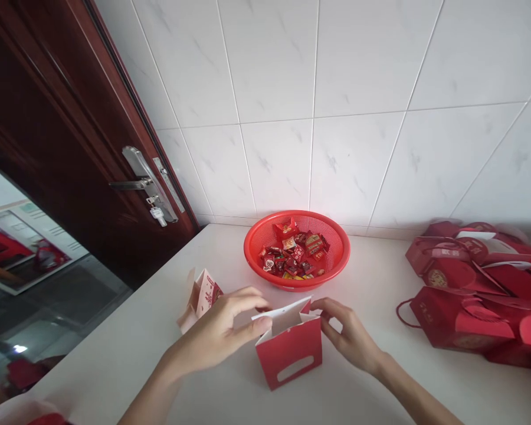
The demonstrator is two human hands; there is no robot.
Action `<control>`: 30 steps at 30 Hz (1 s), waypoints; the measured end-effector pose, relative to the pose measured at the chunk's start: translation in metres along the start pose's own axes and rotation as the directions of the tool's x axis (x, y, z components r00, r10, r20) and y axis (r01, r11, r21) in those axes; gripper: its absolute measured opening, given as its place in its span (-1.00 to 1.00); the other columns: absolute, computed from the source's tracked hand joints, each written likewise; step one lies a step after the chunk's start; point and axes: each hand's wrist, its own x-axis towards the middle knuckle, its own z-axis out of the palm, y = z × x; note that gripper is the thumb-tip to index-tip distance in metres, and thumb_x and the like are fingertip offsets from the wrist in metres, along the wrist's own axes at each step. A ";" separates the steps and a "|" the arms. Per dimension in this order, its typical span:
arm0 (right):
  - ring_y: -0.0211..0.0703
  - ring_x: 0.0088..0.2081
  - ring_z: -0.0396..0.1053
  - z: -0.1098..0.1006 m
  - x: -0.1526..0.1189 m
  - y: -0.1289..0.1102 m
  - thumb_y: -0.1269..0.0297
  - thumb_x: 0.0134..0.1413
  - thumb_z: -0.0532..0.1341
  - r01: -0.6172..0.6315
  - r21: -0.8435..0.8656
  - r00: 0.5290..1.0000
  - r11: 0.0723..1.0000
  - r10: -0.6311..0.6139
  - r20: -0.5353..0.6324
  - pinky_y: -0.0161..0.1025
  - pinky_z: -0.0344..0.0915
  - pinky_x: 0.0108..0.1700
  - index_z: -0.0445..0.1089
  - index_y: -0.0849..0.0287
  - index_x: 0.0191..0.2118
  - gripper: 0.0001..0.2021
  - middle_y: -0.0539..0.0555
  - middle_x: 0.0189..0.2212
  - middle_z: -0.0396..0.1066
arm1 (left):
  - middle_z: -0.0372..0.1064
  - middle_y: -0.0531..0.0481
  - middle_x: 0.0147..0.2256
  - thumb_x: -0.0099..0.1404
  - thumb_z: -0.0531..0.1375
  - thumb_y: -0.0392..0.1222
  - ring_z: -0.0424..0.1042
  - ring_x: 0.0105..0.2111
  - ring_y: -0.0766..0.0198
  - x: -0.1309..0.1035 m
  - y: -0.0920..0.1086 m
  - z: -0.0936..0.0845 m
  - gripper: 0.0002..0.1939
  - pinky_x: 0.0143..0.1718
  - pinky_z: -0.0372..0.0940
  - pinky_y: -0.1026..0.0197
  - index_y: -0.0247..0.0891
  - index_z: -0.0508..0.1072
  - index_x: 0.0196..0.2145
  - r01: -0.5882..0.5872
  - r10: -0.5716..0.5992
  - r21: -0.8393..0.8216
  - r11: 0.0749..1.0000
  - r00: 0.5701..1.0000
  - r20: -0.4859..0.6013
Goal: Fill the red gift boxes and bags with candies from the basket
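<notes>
A red paper gift box [292,351] stands upright on the table in front of me, its top open and its white inside showing. On its front is a pale, long rounded slot. My left hand [230,324] curves round the upper left edge of the box, thumb at the rim and fingers behind. At the upper right corner, the fingers of my right hand [347,333] close on the folded side. A pink-and-white paper box [206,292] with raised flaps sits just behind my left hand, partly hidden by it.
Behind the box, a red plastic basket [253,260] holds several wrapped sweets [294,254]. Closed red gift boxes [462,324] with cord handles crowd the right side of the white table [371,395]. A tiled wall [274,165] bounds the back; a brown door [71,147] stands at left.
</notes>
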 end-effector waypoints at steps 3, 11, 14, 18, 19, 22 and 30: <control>-0.19 -0.40 0.48 -0.022 0.015 -0.006 0.25 0.31 0.08 0.036 -0.046 0.989 0.998 -0.042 -0.143 -0.21 0.44 -0.25 0.47 0.13 -0.15 -0.78 0.09 -0.32 0.53 | 0.51 -0.03 -0.01 0.34 0.13 0.20 0.45 -0.07 0.02 -0.018 -0.008 -0.009 -0.64 0.10 0.28 0.04 0.00 0.61 -0.18 -0.005 0.050 0.135 0.991 0.943 -0.329; -0.11 -0.37 0.52 -0.051 0.078 0.006 0.21 0.17 0.13 -0.007 -0.026 0.942 1.000 -0.002 -0.334 -0.18 0.45 -0.27 0.48 0.14 -0.24 -0.79 0.12 -0.29 0.59 | 0.47 -0.13 0.06 0.14 0.19 0.23 0.49 0.02 -0.08 -0.033 -0.068 -0.020 -0.50 -0.13 0.48 0.09 -0.07 0.57 -0.06 0.325 -0.198 0.090 0.941 0.748 -0.633; -0.10 -0.30 0.52 -0.044 0.101 0.016 0.23 0.13 0.11 -0.032 -0.041 0.946 0.999 0.017 -0.322 -0.18 0.46 -0.23 0.48 0.15 -0.25 -0.78 0.13 -0.25 0.60 | 0.49 -0.11 0.07 0.11 0.17 0.10 0.51 0.01 -0.07 -0.021 -0.082 -0.022 -0.57 -0.19 0.48 0.14 -0.10 0.58 -0.12 0.310 -0.237 0.004 0.951 0.733 -0.637; -0.12 -0.33 0.51 -0.034 0.118 0.023 0.27 0.10 0.13 -0.088 -0.088 0.954 0.992 0.058 -0.296 -0.22 0.42 -0.29 0.49 0.13 -0.30 -0.81 0.09 -0.27 0.60 | 0.55 -0.11 -0.02 0.06 0.15 0.01 0.55 -0.08 -0.04 0.001 -0.095 -0.029 -0.56 -0.12 0.44 0.12 -0.15 0.56 -0.12 0.350 -0.370 -0.172 0.921 0.645 -0.669; -0.13 -0.36 0.50 -0.033 0.119 0.024 0.28 0.09 0.15 -0.107 -0.104 0.955 0.989 0.073 -0.286 -0.23 0.40 -0.32 0.50 0.12 -0.31 -0.83 0.08 -0.30 0.60 | 0.56 -0.12 -0.05 0.06 0.14 0.01 0.56 -0.12 -0.03 0.006 -0.099 -0.030 -0.55 -0.13 0.44 0.12 -0.16 0.55 -0.12 0.365 -0.409 -0.213 0.906 0.632 -0.659; -0.15 -0.42 0.48 -0.033 0.118 0.025 0.29 0.07 0.18 -0.152 -0.147 0.959 0.977 0.110 -0.261 -0.26 0.34 -0.41 0.51 0.09 -0.33 -0.86 0.04 -0.35 0.59 | 0.60 -0.11 -0.16 0.05 0.16 0.00 0.57 -0.19 -0.03 0.019 -0.116 -0.029 -0.58 -0.17 0.43 0.11 -0.18 0.55 -0.16 0.411 -0.483 -0.268 0.872 0.628 -0.610; -0.15 -0.44 0.48 -0.033 0.114 0.023 0.28 0.10 0.19 -0.190 -0.189 0.959 0.963 0.140 -0.248 -0.28 0.31 -0.45 0.52 0.06 -0.30 -0.86 0.01 -0.38 0.59 | 0.62 -0.14 -0.17 0.00 0.23 -0.01 0.58 -0.09 -0.06 0.034 -0.157 -0.030 -0.72 -0.14 0.46 0.13 -0.19 0.57 -0.36 0.432 -0.566 -0.366 0.824 0.634 -0.527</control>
